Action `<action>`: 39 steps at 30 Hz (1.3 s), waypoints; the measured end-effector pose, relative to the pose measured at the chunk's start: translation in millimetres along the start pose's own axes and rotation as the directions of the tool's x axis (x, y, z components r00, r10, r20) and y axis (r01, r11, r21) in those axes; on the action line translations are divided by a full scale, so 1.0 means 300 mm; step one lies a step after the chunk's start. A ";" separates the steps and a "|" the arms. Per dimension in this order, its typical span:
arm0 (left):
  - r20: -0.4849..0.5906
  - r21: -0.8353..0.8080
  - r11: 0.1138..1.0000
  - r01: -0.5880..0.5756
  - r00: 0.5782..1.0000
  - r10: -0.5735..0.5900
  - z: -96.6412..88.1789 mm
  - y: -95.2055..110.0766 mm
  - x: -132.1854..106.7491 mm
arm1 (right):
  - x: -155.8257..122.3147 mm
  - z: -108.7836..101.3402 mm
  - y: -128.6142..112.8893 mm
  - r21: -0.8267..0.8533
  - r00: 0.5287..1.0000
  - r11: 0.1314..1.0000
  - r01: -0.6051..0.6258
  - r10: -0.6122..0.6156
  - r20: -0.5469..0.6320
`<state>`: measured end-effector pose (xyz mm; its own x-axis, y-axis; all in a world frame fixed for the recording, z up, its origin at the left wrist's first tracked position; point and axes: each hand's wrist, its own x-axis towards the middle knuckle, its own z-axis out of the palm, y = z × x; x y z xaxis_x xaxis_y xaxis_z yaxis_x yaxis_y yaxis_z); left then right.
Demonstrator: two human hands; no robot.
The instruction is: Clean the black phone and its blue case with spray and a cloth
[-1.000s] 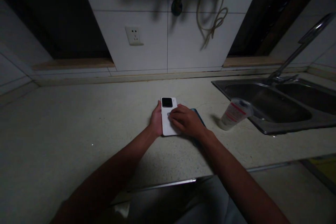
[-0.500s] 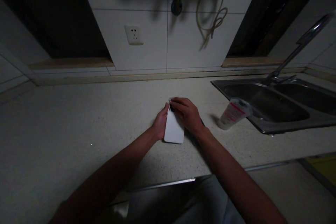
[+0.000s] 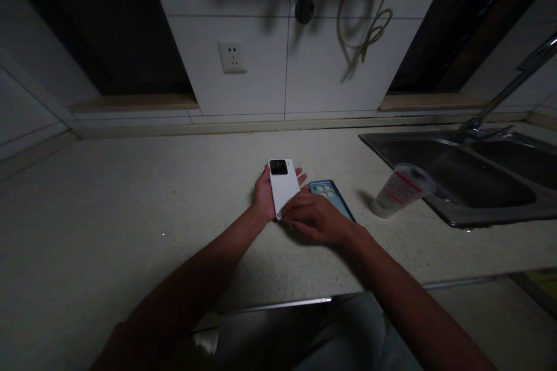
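Note:
A white smartphone (image 3: 285, 184) lies back side up in my left hand (image 3: 263, 194), its black camera block at the far end. The thumb runs along the phone's left edge, and fingertips show past its right edge. My right hand (image 3: 311, 215) is closed, with its fingertips at the phone's near end. A small pale bit shows at those fingertips, too small and dim to name. Just beyond the right hand, a blue phone case (image 3: 342, 204) with camera cutouts rests on the counter, partly hidden by that hand.
A clear plastic cup (image 3: 398, 190) with red print leans at a tilt on the counter (image 3: 152, 185), near the rim of a double steel sink (image 3: 455, 221) with a tall faucet (image 3: 491, 101). Pipes, a looped hose (image 3: 369, 35) and a wall socket (image 3: 232, 57) are on the tiled wall.
My right hand has moved from the phone's camera end to its near end, uncovering the camera block and the blue case. The view has shifted slightly left.

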<state>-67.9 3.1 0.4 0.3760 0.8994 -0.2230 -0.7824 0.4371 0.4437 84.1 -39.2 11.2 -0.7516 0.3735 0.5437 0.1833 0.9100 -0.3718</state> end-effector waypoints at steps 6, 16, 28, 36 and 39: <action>0.033 0.017 0.996 0.083 0.996 -0.083 -0.007 0.004 0.000 | -0.020 0.002 0.040 -0.182 0.987 0.979 -0.092 0.066 -0.144; 0.071 0.128 0.946 0.299 0.948 -0.310 0.003 -0.013 -0.013 | -0.053 -0.025 0.109 -0.305 0.854 0.871 -0.385 0.211 -0.475; 0.066 0.010 0.995 0.104 0.992 -0.104 -0.006 0.004 0.003 | -0.029 0.000 0.034 -0.174 0.982 0.979 -0.102 0.071 -0.175; 0.024 -0.010 1.000 0.019 1.000 -0.019 -0.007 0.005 0.006 | -0.040 -0.006 0.033 -0.167 0.978 0.973 -0.161 0.134 -0.162; 0.019 -0.004 1.000 0.015 1.000 -0.015 -0.009 0.007 0.006 | -0.050 -0.008 0.044 -0.229 0.956 0.946 -0.228 0.173 -0.235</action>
<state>-70.1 5.5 -1.4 0.3969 0.8928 -0.2130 -0.7786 0.4504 0.4369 99.3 -32.3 -0.1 -0.5382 0.5570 0.6325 0.4898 0.8174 -0.3031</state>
